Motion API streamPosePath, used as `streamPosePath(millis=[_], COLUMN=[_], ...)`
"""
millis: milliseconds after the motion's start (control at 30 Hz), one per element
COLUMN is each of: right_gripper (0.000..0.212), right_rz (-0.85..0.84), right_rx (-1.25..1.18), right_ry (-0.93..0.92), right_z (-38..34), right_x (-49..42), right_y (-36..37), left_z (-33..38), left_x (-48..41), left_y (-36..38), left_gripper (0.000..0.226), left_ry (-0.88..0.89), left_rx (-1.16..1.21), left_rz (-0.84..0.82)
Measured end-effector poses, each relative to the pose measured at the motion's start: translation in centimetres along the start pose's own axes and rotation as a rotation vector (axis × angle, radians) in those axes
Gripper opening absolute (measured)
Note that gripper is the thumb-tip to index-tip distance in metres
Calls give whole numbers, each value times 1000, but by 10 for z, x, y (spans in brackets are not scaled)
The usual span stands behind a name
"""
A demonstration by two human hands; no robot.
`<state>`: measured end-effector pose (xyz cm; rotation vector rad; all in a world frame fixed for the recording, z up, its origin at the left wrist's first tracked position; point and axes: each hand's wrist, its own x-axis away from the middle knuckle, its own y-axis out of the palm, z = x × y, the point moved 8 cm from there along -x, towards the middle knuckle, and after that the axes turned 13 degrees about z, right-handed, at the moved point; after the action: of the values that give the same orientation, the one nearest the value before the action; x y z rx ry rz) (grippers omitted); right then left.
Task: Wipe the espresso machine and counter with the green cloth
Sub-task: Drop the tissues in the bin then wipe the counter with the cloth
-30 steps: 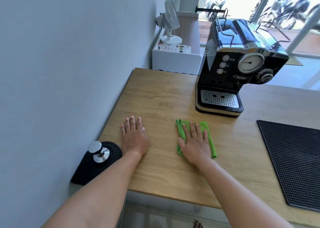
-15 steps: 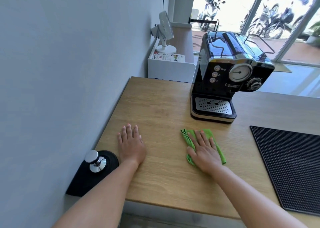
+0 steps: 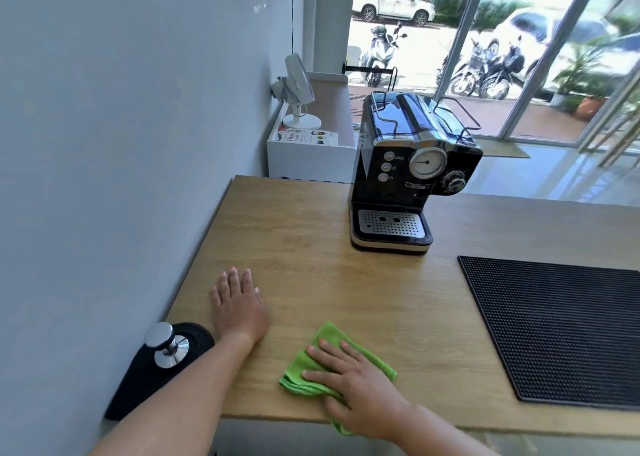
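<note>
Green cloth under right hand

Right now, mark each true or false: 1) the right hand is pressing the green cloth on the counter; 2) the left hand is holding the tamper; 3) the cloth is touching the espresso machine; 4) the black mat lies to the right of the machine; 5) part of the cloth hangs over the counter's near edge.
1) True: the right hand lies flat on the green cloth.
2) False: the left hand rests flat on the counter, beside the tamper.
3) False: the espresso machine stands well apart.
4) True: black mat.
5) True.
</note>
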<state>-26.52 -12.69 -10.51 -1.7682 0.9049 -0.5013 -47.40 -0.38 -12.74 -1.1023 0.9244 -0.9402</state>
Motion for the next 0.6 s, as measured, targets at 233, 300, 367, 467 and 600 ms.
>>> streamPosePath(millis=[233,300,367,467,600], right_gripper=[10,9,22,38,25], right_rz=[394,468,514,594,710], right_rx=[-365,-577,-768,-1016,-1188], right_ry=[640,818,937,963,929], right_z=[59,78,95,112,129], right_x=[35,44,54,65,82], right_y=[-82,-101,-116,-141,-181], left_z=[66,111,154,207,244], left_x=[4,17,39,79,98], left_y=[-24,-37,-49,-65,-83], left_gripper=[52,44,40,65,70], left_ry=[53,138,138,154,293], left_rx=[127,400,786,1045,1093], left_rz=[-115,-163,-372,-840,-1103])
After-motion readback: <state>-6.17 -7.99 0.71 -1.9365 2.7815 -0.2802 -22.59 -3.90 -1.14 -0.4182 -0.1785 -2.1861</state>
